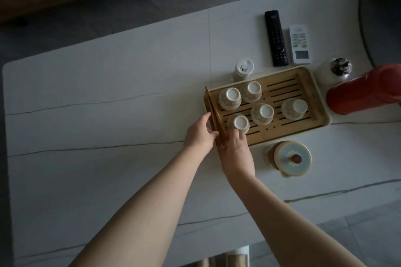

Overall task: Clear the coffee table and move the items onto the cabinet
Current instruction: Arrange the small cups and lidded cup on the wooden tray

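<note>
Bamboo slats line our tea tray (pixel 308 91) on the white marble coffee table (pixel 108 93), five upturned cups (pixel 262 113) aboard; our left hand (pixel 198 134) and right hand (pixel 235 154) curl fingers around its near-left corner.

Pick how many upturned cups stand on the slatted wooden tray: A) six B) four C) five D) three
C: five cups stand bottom-up on the tray, two at the far left, one by the hands, one in the middle, one toward the right.
</note>
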Motion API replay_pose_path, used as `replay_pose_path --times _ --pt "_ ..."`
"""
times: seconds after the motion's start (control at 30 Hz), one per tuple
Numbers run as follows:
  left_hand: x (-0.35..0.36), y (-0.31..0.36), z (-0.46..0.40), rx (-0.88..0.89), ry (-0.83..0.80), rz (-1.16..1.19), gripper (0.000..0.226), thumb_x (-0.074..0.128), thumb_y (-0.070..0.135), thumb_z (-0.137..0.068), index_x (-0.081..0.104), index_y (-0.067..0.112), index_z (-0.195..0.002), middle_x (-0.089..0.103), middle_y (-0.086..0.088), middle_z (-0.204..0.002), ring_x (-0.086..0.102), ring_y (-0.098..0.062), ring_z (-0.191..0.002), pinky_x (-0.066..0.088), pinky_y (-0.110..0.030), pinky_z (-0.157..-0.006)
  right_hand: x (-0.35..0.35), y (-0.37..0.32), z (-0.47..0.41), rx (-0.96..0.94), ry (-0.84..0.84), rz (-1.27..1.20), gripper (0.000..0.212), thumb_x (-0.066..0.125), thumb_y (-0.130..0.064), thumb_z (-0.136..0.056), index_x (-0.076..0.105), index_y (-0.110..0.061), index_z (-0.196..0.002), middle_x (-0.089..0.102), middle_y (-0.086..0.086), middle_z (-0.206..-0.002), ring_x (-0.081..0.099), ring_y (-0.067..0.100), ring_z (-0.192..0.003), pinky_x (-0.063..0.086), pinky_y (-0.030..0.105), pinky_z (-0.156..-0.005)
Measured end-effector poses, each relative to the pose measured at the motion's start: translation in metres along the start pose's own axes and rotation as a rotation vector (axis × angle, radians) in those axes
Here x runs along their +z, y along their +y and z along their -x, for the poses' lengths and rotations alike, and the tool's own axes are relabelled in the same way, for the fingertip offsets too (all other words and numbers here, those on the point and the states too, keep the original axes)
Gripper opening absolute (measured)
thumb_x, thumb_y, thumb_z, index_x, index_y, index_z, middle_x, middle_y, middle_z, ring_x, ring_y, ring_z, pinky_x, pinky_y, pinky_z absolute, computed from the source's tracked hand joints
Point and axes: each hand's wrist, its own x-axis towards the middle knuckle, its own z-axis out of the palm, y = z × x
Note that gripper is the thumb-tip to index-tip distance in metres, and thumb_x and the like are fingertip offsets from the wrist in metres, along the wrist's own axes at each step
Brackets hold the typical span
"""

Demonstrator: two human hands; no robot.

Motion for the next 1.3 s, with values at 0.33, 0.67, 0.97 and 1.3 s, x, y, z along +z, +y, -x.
replay_pose_path --times 0.33,0.67,0.97,1.3 --pt "0.004 0.007 0.028 -0.041 -0.022 -0.107 0.067 0.06 0.016 -0.087 0.027 0.024 -0.145 0.064 -0.004 -0.098 0.062 -0.025 -0.097 0.046 -0.033 -0.084 -0.026 0.014 0.009 -0.077 0.022 0.005 0.032 0.046 -0.008 -0.09 0.047 -0.016 -0.121 0.056 0.005 -0.118 0.059 0.027 -0.097 0.05 0.037 -0.07" --pt "0.052 0.035 0.08 0.021 -0.098 -0.186 0.039 0.047 0.014 -0.093 0.047 0.018 -0.132 0.058 -0.01 -0.128 0.054 -0.027 -0.117 0.044 -0.031 -0.093 -0.108 0.079 0.014 -0.059 0.063 0.238 0.051 0.061 -0.032 -0.083 0.047 -0.024 -0.132 0.042 -0.001 -0.141 0.029 0.023 -0.133 0.034 0.041 -0.103" --pt "0.106 0.061 0.08 -0.13 -0.309 0.322 0.04 0.038 0.03 -0.098 0.042 0.036 -0.138 0.051 0.003 -0.135 0.054 -0.021 -0.113 0.053 -0.037 -0.082 -0.104 0.119 -0.001 0.179 -0.033 -0.212 0.071 0.066 -0.045 -0.079 0.036 -0.021 -0.139 0.051 0.007 -0.131 0.052 0.021 -0.112 0.04 0.024 -0.08" --pt "0.103 0.058 0.081 -0.189 -0.355 0.375 0.043 0.05 0.036 -0.093 0.041 0.043 -0.135 0.056 0.0 -0.128 0.063 -0.015 -0.093 0.056 -0.031 -0.078 -0.116 0.13 0.006 0.201 -0.246 -0.621 0.049 0.04 -0.017 -0.099 0.029 -0.018 -0.147 0.037 0.007 -0.148 0.036 0.022 -0.136 0.031 0.04 -0.114"
